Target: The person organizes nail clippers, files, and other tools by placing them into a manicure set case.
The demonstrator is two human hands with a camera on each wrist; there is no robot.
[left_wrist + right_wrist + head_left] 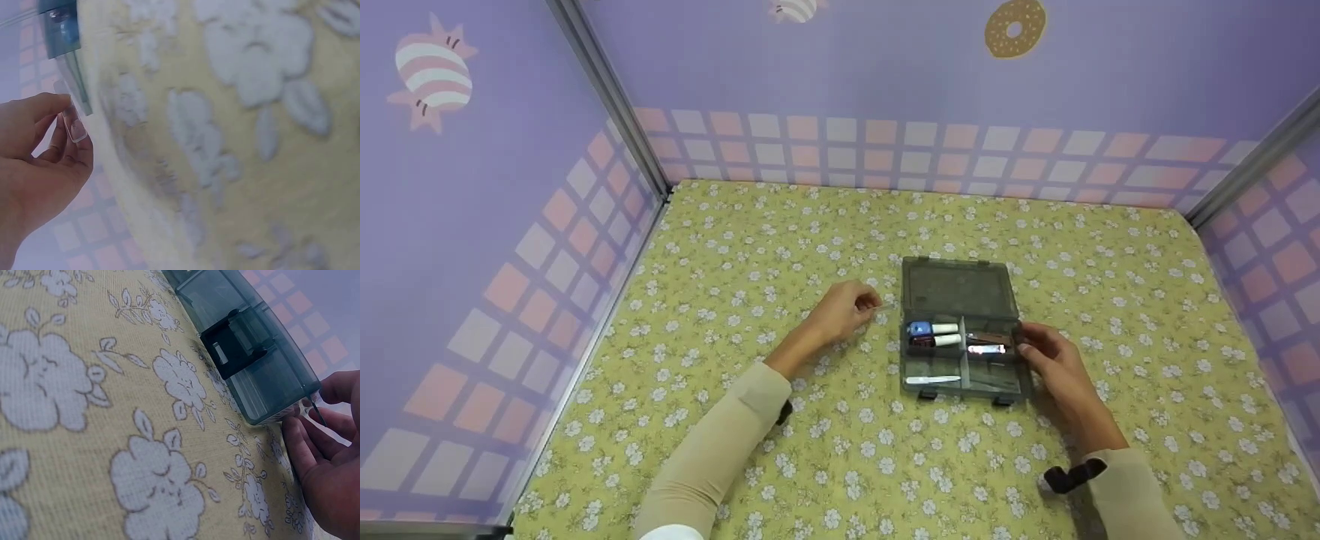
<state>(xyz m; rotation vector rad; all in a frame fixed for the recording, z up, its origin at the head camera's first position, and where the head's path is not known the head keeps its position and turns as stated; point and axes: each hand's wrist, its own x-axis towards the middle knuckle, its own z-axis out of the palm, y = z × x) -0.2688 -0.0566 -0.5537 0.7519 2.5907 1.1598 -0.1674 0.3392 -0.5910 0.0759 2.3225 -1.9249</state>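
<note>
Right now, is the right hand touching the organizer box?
Touching. The right wrist view shows the right hand with fingertips against the corner of the organizer box; the head view agrees, hand at its right edge.

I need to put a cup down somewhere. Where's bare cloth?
Free: cloth between the open box and back wall, and the near-left stretch. Crowded: beside the box, where the left hand pinches a clear strip and the right hand grips its edge.
</note>
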